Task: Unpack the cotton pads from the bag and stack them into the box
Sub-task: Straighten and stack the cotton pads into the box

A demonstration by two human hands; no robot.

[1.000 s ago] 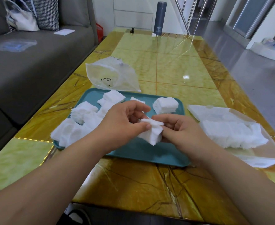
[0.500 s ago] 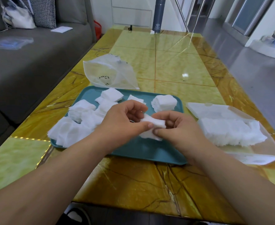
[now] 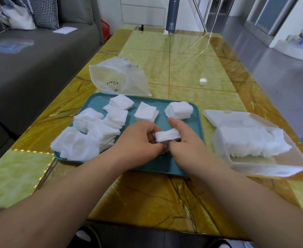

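Over the teal tray (image 3: 166,165) my left hand (image 3: 138,140) and my right hand (image 3: 184,138) meet, both gripping one small stack of white cotton pads (image 3: 167,136) from either side. Loose pads and short stacks (image 3: 91,135) cover the tray's left half, with two more stacks (image 3: 179,110) near its far edge. The clear plastic bag (image 3: 118,79) lies flat beyond the tray. To the right stands the clear box (image 3: 265,165), lid open, with a row of pads (image 3: 251,142) inside.
The yellow-green marble table (image 3: 191,68) stretches ahead, with a dark flask (image 3: 172,18) at its far end. A grey sofa (image 3: 30,68) runs along the left with a bag and cushion on it. Bare floor lies to the right.
The pads in my hands have been squared from a loose, tilted bunch into a flat, even stack held level between both hands. The view has tipped down slightly.
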